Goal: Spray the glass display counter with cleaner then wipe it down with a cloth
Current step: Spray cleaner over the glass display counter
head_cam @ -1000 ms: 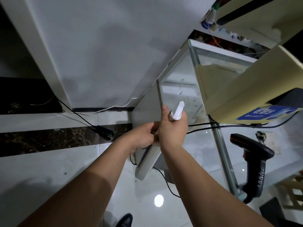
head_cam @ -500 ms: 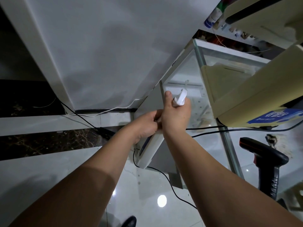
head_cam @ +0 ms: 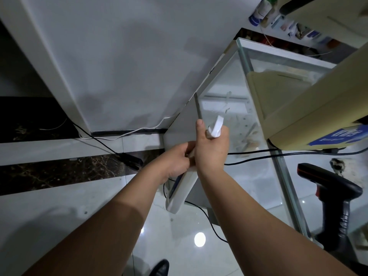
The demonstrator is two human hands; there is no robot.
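Observation:
The glass display counter (head_cam: 251,188) fills the right half of the view, its metal-edged corner running down past my right forearm. My right hand (head_cam: 211,150) grips a spray bottle; only its white spray head (head_cam: 216,126) sticks out above my fingers, and the body is hidden in my fist. The thumb lies along a thin grey edge (head_cam: 198,106). My left hand (head_cam: 175,162) holds a flat white device (head_cam: 180,194) tilted up on its edge at the counter's left side, touching my right hand.
A beige monitor housing (head_cam: 318,100) stands on the counter at the right. A black barcode scanner (head_cam: 334,198) stands near the front right. Black cables (head_cam: 258,156) cross the glass. A white pillar (head_cam: 119,66) rises on the left. Below lies glossy tiled floor, with my shoe (head_cam: 160,267).
Both hands and the white device rose slightly in view a second ago, then held still. The scanner slid right as my head turned.

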